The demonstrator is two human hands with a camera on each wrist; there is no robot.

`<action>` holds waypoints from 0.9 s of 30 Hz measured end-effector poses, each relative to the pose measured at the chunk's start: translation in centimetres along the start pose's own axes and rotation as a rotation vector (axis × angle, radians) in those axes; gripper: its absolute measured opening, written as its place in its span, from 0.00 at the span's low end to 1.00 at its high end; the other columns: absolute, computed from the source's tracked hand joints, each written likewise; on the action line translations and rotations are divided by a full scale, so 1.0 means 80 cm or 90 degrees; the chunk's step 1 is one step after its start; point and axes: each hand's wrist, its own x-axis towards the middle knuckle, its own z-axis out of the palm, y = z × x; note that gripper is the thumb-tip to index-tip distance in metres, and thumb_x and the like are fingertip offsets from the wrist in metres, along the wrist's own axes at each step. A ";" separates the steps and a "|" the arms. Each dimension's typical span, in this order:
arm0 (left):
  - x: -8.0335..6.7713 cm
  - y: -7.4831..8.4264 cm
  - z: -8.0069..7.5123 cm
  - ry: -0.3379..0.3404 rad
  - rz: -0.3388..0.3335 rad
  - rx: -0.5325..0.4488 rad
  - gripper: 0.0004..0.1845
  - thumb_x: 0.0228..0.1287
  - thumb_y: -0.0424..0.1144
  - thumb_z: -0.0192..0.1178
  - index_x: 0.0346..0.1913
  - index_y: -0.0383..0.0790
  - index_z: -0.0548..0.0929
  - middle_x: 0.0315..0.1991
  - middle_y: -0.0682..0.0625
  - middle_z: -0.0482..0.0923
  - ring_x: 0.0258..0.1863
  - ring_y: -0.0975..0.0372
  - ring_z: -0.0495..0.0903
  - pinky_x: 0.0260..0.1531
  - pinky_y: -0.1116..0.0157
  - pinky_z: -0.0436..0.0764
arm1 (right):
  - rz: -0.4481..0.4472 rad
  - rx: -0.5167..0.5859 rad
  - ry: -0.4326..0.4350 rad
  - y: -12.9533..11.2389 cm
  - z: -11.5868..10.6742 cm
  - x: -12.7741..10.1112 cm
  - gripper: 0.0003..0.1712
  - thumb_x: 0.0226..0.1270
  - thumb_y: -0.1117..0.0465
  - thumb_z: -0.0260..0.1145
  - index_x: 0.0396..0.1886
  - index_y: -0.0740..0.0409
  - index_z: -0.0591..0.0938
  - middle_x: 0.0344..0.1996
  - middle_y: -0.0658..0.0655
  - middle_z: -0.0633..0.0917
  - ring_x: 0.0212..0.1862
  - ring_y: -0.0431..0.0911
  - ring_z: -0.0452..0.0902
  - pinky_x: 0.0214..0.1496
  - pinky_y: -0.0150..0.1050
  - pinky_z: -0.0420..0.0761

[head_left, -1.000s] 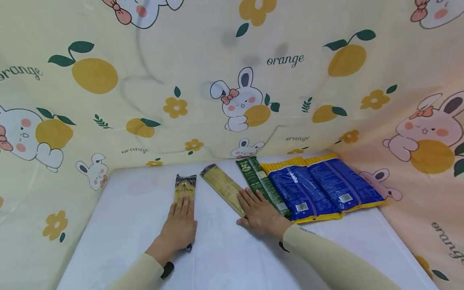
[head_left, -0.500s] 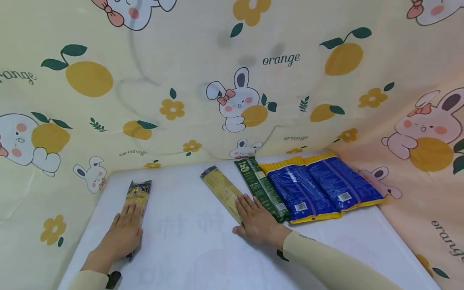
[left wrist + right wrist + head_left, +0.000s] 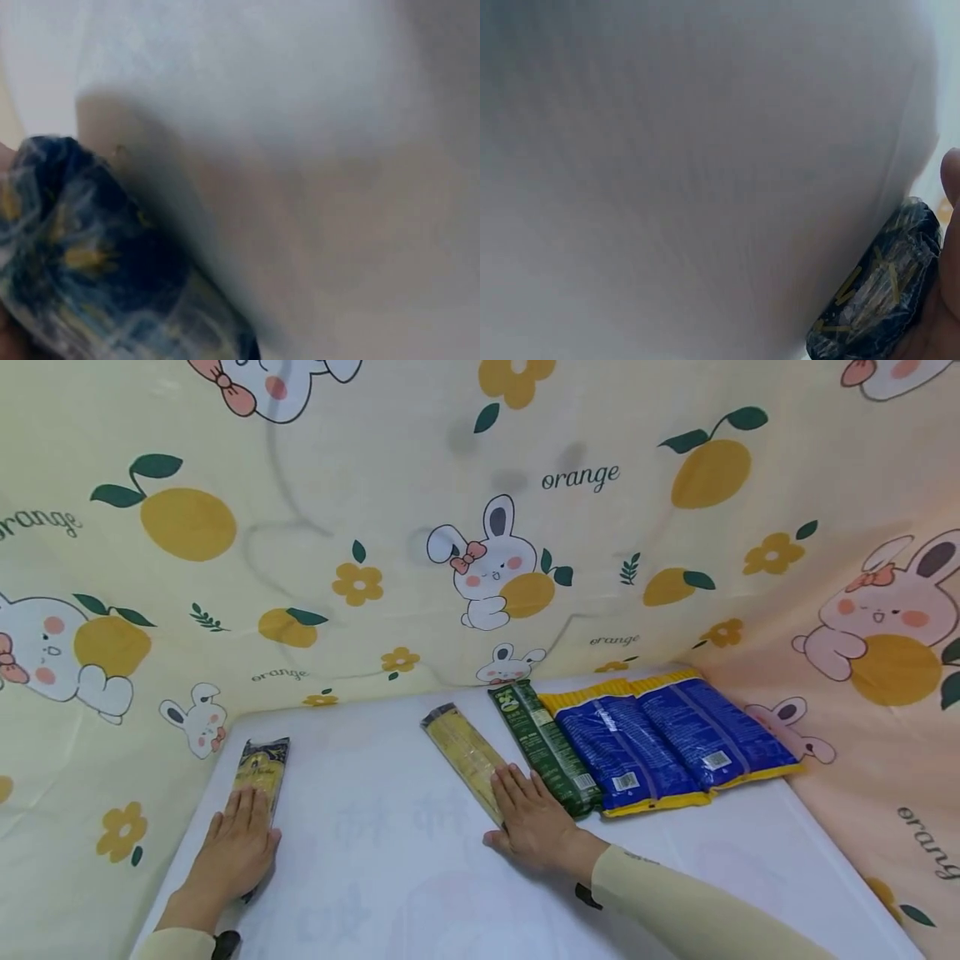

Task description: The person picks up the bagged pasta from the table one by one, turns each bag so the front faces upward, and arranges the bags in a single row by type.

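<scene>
Under the straight fingers of my left hand lies a slim pasta packet with a dark printed end, near the table's left side. Its dark blue and yellow end fills the lower left of the left wrist view. My right hand rests flat on a second yellow pasta packet, which slants across the middle of the table. The dark end of that packet shows beside my thumb in the right wrist view. Both palms cover the near parts of the packets in the head view.
A green slim packet lies just right of my right hand. Beyond it, two blue packets with yellow ends lie side by side at the right. The white table meets a printed cloth at the back and sides.
My left hand has slid its packet leftward across the table, from near the middle to the left side. My right hand and the packet under it have stayed nearly in place.
</scene>
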 end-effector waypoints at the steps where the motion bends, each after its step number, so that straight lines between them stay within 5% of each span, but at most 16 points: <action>1: 0.001 0.001 0.000 0.000 -0.001 -0.005 0.38 0.81 0.41 0.50 0.77 0.14 0.50 0.78 0.16 0.43 0.79 0.25 0.43 0.72 0.26 0.46 | -0.001 0.008 0.006 0.001 0.001 -0.001 0.52 0.82 0.33 0.50 0.85 0.65 0.50 0.86 0.66 0.48 0.86 0.61 0.41 0.84 0.63 0.47; 12: 0.010 0.010 0.002 -0.028 -0.018 -0.044 0.41 0.84 0.48 0.46 0.79 0.16 0.46 0.80 0.18 0.38 0.81 0.29 0.35 0.74 0.28 0.41 | 0.016 0.070 0.020 -0.013 0.005 -0.033 0.50 0.83 0.35 0.52 0.84 0.67 0.53 0.85 0.68 0.51 0.85 0.63 0.45 0.83 0.64 0.52; 27: 0.006 -0.013 -0.006 -0.043 0.016 -0.021 0.43 0.86 0.53 0.44 0.80 0.18 0.46 0.80 0.19 0.40 0.81 0.29 0.38 0.74 0.28 0.41 | -0.007 0.062 -0.008 -0.062 0.004 -0.086 0.49 0.82 0.32 0.50 0.84 0.64 0.58 0.84 0.66 0.55 0.85 0.60 0.50 0.80 0.62 0.60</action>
